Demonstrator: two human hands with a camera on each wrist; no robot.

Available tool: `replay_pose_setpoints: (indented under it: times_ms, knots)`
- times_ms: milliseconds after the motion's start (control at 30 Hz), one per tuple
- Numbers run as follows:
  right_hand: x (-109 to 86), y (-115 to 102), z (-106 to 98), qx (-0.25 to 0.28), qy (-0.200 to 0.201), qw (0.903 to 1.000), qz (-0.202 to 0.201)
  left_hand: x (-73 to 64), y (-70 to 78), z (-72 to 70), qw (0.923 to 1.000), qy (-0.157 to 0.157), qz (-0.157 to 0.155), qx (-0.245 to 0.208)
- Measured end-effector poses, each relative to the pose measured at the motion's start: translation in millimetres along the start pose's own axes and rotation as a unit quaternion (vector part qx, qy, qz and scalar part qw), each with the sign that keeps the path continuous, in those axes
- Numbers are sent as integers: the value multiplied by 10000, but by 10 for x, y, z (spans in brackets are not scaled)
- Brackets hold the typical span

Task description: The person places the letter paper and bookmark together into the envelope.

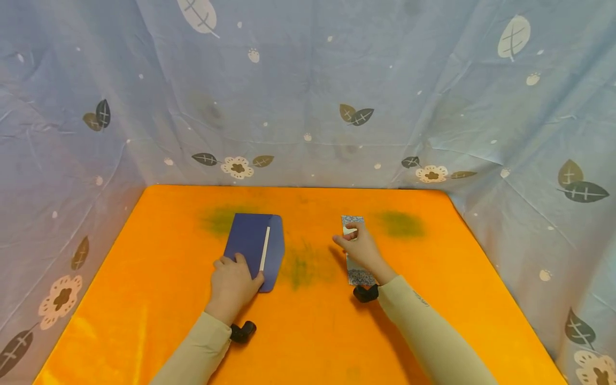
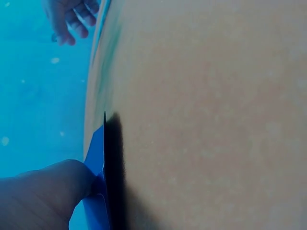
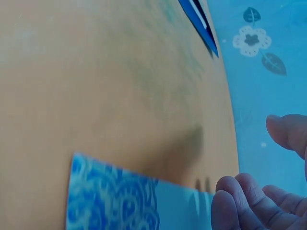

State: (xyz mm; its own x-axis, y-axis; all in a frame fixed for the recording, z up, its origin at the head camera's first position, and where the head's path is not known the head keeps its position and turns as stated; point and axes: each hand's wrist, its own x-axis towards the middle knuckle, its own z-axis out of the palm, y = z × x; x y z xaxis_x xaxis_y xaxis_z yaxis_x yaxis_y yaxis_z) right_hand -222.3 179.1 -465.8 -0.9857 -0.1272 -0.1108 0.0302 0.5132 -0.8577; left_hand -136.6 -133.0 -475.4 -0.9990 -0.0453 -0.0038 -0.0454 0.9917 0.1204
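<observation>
A dark blue envelope (image 1: 249,235) lies at the left, its lighter flap on the right side with a white strip along it. My left hand (image 1: 233,280) rests over its near part, fingers spread and thumb near the flap. The thumb (image 2: 64,184) presses at the envelope's edge (image 2: 96,148) in the left wrist view, where that edge casts a dark shadow. At the right lies a narrow card (image 1: 360,274) with blue lace-like pattern at both ends. Above it hovers my right hand (image 1: 367,250), thumb apart from the loosely bent fingers, holding nothing; it hides the card's middle.
An orange table (image 1: 308,331) with greenish smudges carries both items. Blue curtains (image 1: 308,80) printed with leaves and flowers enclose its back and sides. A black wrist mount (image 1: 243,332) sits by the left cuff, and another black mount (image 1: 366,293) by the right.
</observation>
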Motion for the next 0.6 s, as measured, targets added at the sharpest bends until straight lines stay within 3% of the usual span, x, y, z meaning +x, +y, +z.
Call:
replay_pose_setpoints:
  times_ms: [600]
  knots:
    - [-44,105,-229,-644,455,9961,387,-8,-1,24,9999,54,-19,-90]
